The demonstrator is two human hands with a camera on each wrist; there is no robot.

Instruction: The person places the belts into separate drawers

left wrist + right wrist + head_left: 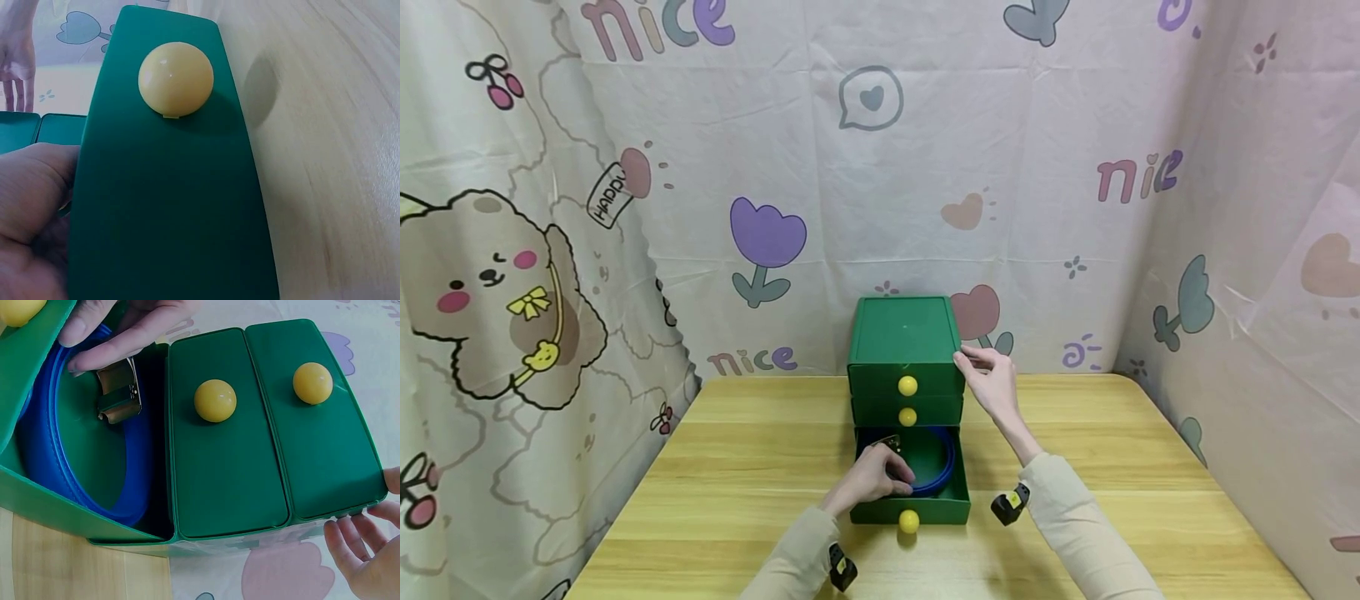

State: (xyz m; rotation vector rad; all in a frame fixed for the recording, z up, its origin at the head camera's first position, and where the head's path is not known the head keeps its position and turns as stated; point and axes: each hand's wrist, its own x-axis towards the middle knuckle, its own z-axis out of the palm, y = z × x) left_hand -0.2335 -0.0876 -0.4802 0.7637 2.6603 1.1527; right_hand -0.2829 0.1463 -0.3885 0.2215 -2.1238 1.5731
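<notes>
A small green drawer cabinet [904, 329] stands on the table with its bottom drawer [880, 511] pulled out. In that drawer lies a coiled blue belt [137, 462] with a metal buckle [119, 394]. My left hand [874, 477] reaches into the drawer over the front wall, thumb and fingers on either side of the belt's near edge. In the left wrist view, the drawer's yellow knob [175, 79] is close and the belt is hidden. My right hand [992, 379] touches the cabinet's upper right front corner, fingers along its side.
The two upper drawers are closed, each with a yellow knob [312, 383]. The wooden table [760, 467] extends on both sides of the cabinet. A printed cloth [887, 192] hangs behind and at the sides. Both wrists carry small black cameras [1011, 504].
</notes>
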